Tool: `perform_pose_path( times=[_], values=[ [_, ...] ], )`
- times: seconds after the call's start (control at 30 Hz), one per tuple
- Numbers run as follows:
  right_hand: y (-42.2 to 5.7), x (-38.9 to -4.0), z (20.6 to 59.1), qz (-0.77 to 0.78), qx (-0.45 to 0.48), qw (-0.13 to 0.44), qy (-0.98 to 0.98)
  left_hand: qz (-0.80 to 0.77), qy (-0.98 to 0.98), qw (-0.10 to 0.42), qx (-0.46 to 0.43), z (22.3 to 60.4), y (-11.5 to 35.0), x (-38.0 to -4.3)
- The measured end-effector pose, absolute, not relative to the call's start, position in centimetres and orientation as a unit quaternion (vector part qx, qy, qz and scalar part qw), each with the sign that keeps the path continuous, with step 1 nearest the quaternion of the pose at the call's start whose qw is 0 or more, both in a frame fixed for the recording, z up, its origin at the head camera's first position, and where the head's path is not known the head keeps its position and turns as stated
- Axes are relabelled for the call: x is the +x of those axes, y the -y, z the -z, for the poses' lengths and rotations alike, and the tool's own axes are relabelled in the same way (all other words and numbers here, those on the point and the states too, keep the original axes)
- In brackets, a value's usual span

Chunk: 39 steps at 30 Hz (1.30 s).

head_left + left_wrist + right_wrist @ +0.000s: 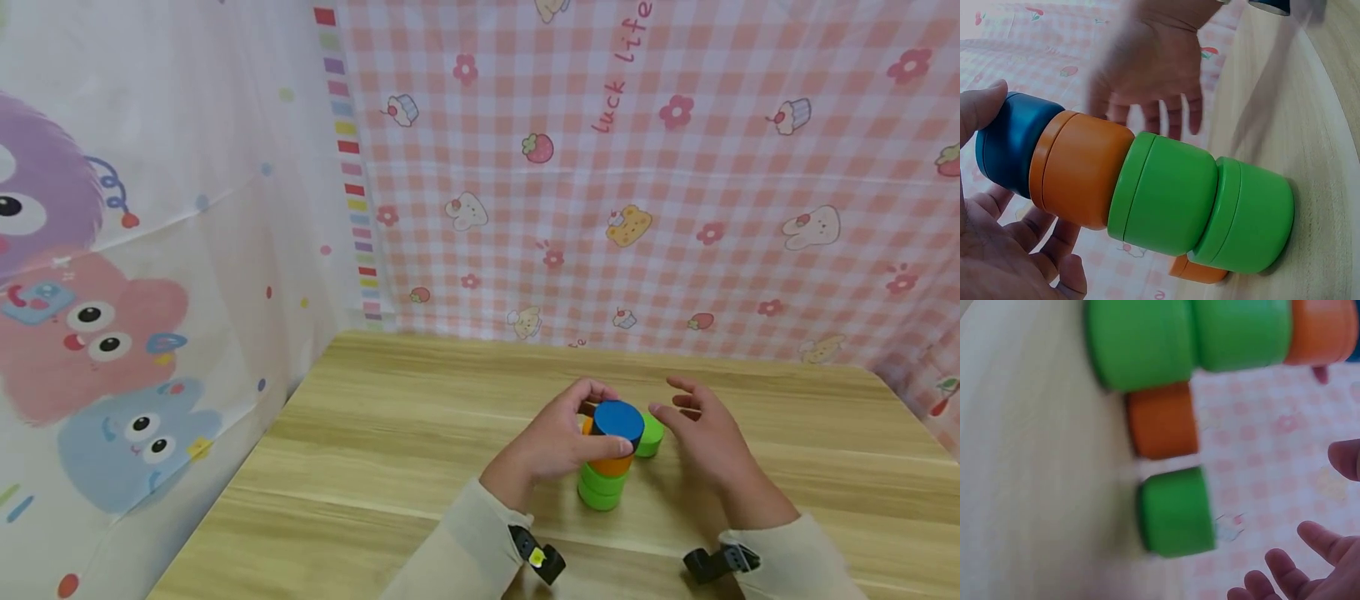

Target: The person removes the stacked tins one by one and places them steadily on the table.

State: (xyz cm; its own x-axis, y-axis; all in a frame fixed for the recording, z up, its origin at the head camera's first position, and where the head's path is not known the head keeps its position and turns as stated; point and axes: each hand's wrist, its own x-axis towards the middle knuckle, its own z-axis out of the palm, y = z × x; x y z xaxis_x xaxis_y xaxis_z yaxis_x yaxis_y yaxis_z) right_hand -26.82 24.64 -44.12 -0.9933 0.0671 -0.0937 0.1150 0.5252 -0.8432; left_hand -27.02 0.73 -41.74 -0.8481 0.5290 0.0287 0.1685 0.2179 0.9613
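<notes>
A stack of small round lidded jars stands upright on the table. From the bottom it has a lower green jar (1250,215), an upper green jar (1169,194), an orange jar (1085,169) and a blue jar (618,419) on top. My left hand (549,442) grips the blue jar, thumb on the near side and fingers round the far side. To the right of the stack, my right hand (708,433) hovers with relaxed fingers, holding nothing. Behind the stack sit a separate orange jar (1163,420) and a separate green jar (1179,512), the latter nearest my right hand.
The wood-grain table (360,467) extends to both sides of the stack. A pink checked cloth (495,233) hangs along its back edge, and a white cloth with cartoon figures (247,250) hangs at the left. Each wrist wears a black strap.
</notes>
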Motion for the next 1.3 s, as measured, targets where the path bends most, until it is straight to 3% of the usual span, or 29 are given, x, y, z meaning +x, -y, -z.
perform_pose_path(
  times=[0.2,0.53,1.3],
  values=[
    [-23.6,-25.4,42.3,0.512,0.034,-0.013,-0.858,-0.586,-0.762,0.150,0.230,41.8,-0.7,-27.0],
    [-22.0,-23.3,40.0,0.528,0.004,-0.025,-0.849,-0.591,-0.756,0.148,0.241,41.7,-0.6,-26.9],
    [-21.4,-22.2,39.0,0.531,-0.038,-0.055,-0.845,-0.553,-0.771,0.163,0.271,41.9,0.3,-27.7]
  ],
)
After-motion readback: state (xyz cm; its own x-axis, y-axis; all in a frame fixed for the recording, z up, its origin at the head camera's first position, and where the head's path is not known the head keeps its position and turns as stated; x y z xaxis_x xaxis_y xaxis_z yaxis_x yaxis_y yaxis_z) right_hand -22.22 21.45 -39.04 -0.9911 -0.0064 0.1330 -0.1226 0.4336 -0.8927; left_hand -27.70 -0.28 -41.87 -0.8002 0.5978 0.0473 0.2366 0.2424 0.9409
